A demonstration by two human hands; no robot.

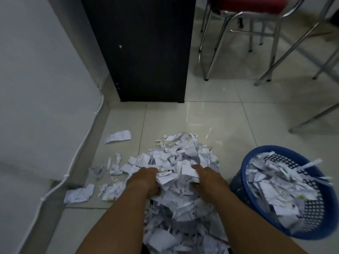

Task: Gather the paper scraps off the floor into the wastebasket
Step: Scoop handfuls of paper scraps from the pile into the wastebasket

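Note:
A big heap of torn white paper scraps [179, 158] lies on the tiled floor in front of me. My left hand [145, 178] and my right hand [207, 176] are both pushed into the heap from either side, fingers curled around a bunch of scraps between them. To the right stands a blue mesh wastebasket [244, 173], tilted toward me and partly filled with scraps. Loose pieces lie apart to the left: a long slip [117, 136], a crumpled piece [79, 194] and several small bits [113, 165].
A black cabinet panel [146, 48] stands straight ahead. A white wall [36, 79] with a white cable [73, 158] along its base runs on the left. Chrome legs of a red-seated chair [238, 33] stand at the back right.

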